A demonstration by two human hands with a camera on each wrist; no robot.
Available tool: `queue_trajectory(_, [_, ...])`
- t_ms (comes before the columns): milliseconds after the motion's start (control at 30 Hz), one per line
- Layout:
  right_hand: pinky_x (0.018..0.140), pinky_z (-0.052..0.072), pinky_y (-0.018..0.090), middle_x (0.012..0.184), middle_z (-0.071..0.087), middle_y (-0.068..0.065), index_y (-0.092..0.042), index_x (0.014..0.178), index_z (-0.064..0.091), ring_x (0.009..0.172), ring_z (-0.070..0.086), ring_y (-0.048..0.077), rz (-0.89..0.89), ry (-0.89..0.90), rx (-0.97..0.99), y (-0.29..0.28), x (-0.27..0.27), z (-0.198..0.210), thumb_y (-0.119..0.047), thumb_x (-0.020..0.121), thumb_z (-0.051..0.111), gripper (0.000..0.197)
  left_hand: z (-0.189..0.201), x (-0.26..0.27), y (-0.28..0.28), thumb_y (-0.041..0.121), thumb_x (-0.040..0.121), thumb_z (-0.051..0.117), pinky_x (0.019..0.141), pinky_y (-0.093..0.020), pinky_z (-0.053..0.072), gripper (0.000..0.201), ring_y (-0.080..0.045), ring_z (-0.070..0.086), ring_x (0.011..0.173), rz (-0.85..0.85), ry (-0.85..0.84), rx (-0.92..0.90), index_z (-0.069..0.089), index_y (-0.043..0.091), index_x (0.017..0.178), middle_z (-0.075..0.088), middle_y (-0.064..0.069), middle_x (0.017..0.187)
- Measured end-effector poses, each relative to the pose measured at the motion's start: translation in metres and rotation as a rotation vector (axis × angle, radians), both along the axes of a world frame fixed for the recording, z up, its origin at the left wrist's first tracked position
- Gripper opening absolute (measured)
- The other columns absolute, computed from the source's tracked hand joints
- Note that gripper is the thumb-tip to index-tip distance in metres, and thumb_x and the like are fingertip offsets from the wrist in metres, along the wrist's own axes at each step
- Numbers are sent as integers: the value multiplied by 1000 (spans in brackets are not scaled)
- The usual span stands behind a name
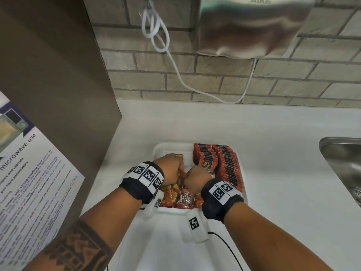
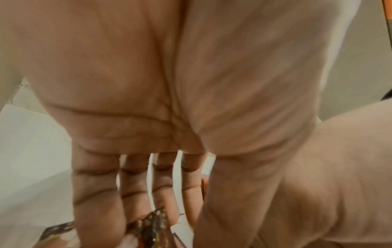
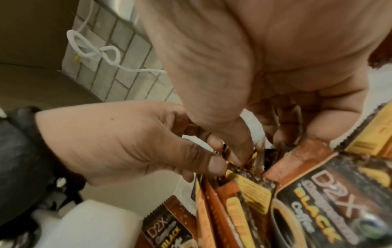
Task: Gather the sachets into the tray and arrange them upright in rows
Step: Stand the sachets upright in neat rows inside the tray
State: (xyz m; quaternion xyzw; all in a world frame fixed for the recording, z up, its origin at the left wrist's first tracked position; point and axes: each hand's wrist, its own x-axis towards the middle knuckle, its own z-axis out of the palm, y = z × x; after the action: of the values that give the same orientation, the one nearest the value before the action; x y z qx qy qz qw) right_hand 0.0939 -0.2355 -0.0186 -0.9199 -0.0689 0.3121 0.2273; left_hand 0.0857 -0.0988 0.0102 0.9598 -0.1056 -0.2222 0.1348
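Two neat rows of glossy, flat sachets (image 1: 224, 163) are stood along the white tray's (image 1: 162, 149) right edge; crinkled loose sachets (image 3: 239, 171) are pinched by the left hand (image 1: 172, 169) and right hand (image 1: 197, 178).

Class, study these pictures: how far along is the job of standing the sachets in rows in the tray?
Done: two upright rows fill the tray's right side. In hand: the left hand and right hand together pinch a small bunch of sachets. Left: the loose pile at the tray's near end lies jumbled.
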Motion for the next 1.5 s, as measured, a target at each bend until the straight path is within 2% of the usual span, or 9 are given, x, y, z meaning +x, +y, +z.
queue_trajectory(167, [39,34,5,87,56,1,0,122,65,61,48,6,-80,6,57,4,3,1,-15,100,51,30,2,-1,2,19,89,66,76,-25,49,21,-23,63,97,14,14,-48,69,8,106,68,-8,107])
queue_trajectory(267, [65,43,23,82,58,5,2,107,70,78,55,20,17,-30,-56,6,6,3,-13,99,48,28,5,-4,3,28,87,74,63,-20,43,30,-24,64,93,24,76,-59,69,7,107,68,-8,105])
queue_trajectory(433, [51,34,24,71,55,3,-10,71,56,73,53,19,55,-56,-147,2,13,-1,-25,97,56,30,7,-7,3,35,75,86,80,-31,51,55,-19,59,98,31,107,-33,59,13,118,59,-3,115])
queue_trajectory(567, [57,41,26,84,60,10,-8,75,58,77,58,23,34,-94,-106,-5,12,4,-21,94,61,23,8,-8,0,31,73,88,85,-36,53,60,-21,57,101,36,109,15,55,14,119,53,-3,116])
queue_trajectory(700, [66,51,31,84,63,9,-4,87,66,82,65,25,29,-162,-57,-13,6,13,-24,94,65,21,10,-8,-3,30,73,88,70,-28,44,59,-16,51,91,33,101,31,54,12,118,48,1,108])
queue_trajectory(967, [49,30,17,79,58,2,-11,79,58,75,56,17,-27,-291,17,-27,-3,27,-21,94,64,19,7,-7,-5,27,72,89,67,-28,45,53,-16,53,80,58,91,33,57,8,109,61,-6,101])
queue_trajectory(1167, [50,30,17,67,48,-5,-21,64,44,71,52,16,-79,-281,84,-39,-7,29,-19,92,68,37,6,-7,-6,26,73,88,64,-27,43,51,-20,60,85,50,102,35,58,9,111,66,-6,103])
queue_trajectory(1267, [49,34,15,73,58,0,-14,73,57,67,55,14,-82,-247,94,-42,-9,29,-17,92,67,22,7,-8,-7,26,73,88,65,-28,45,50,-23,64,91,57,109,35,59,8,110,66,-7,103])
queue_trajectory(1500, [53,42,19,74,60,1,-19,70,50,69,62,16,-75,-126,45,-41,-9,20,-19,92,69,29,2,-9,-14,36,53,98,92,-43,55,108,-23,57,111,84,126,-4,34,21,138,56,-3,127])
